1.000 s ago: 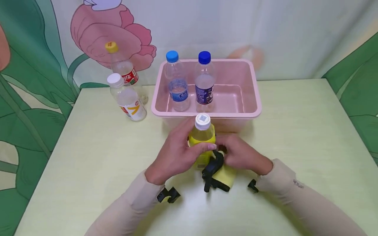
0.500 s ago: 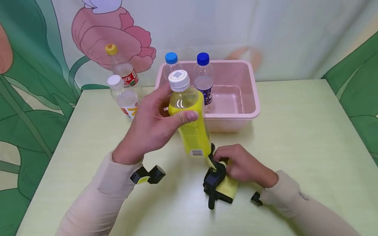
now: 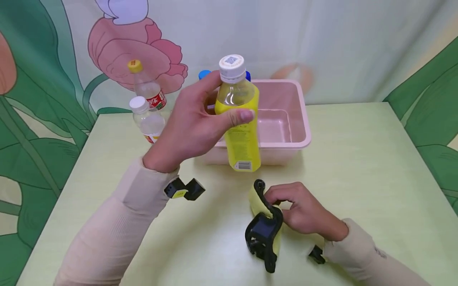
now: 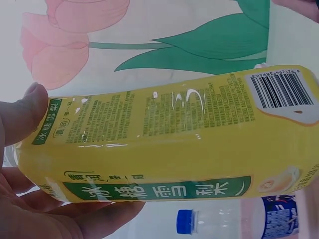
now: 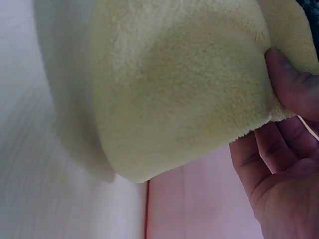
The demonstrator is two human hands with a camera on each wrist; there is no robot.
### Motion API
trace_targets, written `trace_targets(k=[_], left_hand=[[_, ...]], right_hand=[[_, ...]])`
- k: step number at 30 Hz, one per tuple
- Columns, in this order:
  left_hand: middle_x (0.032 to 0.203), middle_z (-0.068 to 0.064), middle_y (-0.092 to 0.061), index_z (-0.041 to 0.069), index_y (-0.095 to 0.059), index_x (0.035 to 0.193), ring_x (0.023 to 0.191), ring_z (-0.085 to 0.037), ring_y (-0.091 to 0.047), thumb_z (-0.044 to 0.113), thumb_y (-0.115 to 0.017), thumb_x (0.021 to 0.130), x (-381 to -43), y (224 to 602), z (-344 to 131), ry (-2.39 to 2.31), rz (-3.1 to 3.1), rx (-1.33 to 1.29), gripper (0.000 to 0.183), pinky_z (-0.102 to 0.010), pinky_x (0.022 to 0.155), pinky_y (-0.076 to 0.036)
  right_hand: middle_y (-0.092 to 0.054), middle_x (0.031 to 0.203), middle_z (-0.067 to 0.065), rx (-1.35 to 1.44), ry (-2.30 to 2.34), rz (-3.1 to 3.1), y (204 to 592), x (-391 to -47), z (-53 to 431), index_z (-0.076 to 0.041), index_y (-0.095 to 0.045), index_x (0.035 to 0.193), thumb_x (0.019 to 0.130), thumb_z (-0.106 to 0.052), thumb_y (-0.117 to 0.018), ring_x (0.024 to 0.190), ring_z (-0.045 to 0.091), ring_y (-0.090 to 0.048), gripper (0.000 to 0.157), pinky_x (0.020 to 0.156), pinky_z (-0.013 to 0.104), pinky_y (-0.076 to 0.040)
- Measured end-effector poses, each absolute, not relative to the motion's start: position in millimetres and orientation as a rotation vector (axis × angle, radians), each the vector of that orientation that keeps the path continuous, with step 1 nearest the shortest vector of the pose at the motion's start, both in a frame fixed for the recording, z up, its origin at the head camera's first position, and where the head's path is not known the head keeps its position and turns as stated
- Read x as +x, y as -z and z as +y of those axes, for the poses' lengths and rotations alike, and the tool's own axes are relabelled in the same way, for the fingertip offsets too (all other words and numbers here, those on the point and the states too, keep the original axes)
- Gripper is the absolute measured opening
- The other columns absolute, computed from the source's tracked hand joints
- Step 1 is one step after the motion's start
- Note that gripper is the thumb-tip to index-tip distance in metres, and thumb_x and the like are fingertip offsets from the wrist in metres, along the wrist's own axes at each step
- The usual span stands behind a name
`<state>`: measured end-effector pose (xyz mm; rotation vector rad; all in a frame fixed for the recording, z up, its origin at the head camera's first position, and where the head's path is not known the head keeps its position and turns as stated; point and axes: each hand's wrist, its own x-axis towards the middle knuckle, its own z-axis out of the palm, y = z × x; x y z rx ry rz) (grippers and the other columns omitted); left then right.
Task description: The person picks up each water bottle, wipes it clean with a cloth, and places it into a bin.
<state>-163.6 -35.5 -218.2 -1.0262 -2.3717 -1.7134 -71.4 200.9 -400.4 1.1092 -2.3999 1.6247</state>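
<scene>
My left hand (image 3: pixel 193 119) grips a yellow-labelled drink bottle (image 3: pixel 245 139) near its shoulder. The bottle has a white cap and is held up in front of the pink bin, slightly tilted. In the left wrist view its label (image 4: pixel 164 144) fills the middle, thumb on one side and fingers on the other. Lower right, my right hand (image 3: pixel 304 210) pinches a yellow fleecy cloth (image 3: pixel 257 202) with black edging and a dark patch. The right wrist view shows the plush side of the cloth (image 5: pixel 179 89), with the thumb over its edge and the fingers beneath.
The pink bin (image 3: pixel 304 119) stands at the table's back. Two blue-capped bottles in it are mostly hidden; the dark blue cap (image 4: pixel 185 221) shows in the left wrist view. A white-capped bottle (image 3: pixel 148 119) and a yellow-capped bottle (image 3: pixel 146 83) stand left of it.
My left hand has lifted the yellow-labelled bottle away from the cloth, first up and left, then further up in front of the bin. My right hand has drawn the cloth slightly nearer.
</scene>
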Motion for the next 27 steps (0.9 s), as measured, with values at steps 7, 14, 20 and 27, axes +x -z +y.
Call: trace_targets(k=[7,14,20,27], left_hand=[[0.125,-0.015,-0.071,-0.002,-0.058,0.137,0.101,-0.027,-0.076,0.004,-0.080,0.089,-174,211,-25,1.680,-2.361,-1.058,0.053,-0.040,0.091,-0.065],[0.125,-0.013,-0.070,-0.001,-0.059,0.136,0.099,-0.027,-0.076,0.008,-0.080,0.091,-182,206,-17,1.654,-2.403,-1.016,0.051,-0.038,0.090,-0.065],[0.118,-0.013,-0.071,0.000,-0.059,0.134,0.096,-0.024,-0.075,0.010,-0.079,0.092,-190,208,-7,1.701,-2.388,-0.972,0.047,-0.036,0.087,-0.065],[0.113,-0.013,-0.072,0.001,-0.060,0.131,0.093,-0.023,-0.075,0.010,-0.079,0.092,-199,216,9,1.730,-2.344,-0.950,0.045,-0.035,0.084,-0.064]], right_hand=[[-0.075,0.088,-0.005,1.103,-1.649,-2.359,395,-69,202,-0.018,-0.072,0.085,0.072,0.022,-0.065,0.082,0.007,-0.069,0.043,0.078,0.019,-0.058],[-0.075,0.088,-0.003,1.109,-1.666,-2.319,390,-69,204,-0.017,-0.072,0.085,0.074,0.022,-0.067,0.082,0.008,-0.069,0.040,0.078,0.019,-0.058],[-0.075,0.086,0.001,1.095,-1.747,-2.267,388,-69,207,-0.016,-0.072,0.084,0.075,0.022,-0.068,0.080,0.009,-0.068,0.039,0.076,0.020,-0.058],[-0.075,0.087,0.003,1.085,-1.809,-2.244,386,-69,207,-0.014,-0.073,0.084,0.076,0.022,-0.070,0.081,0.011,-0.068,0.038,0.076,0.021,-0.059]])
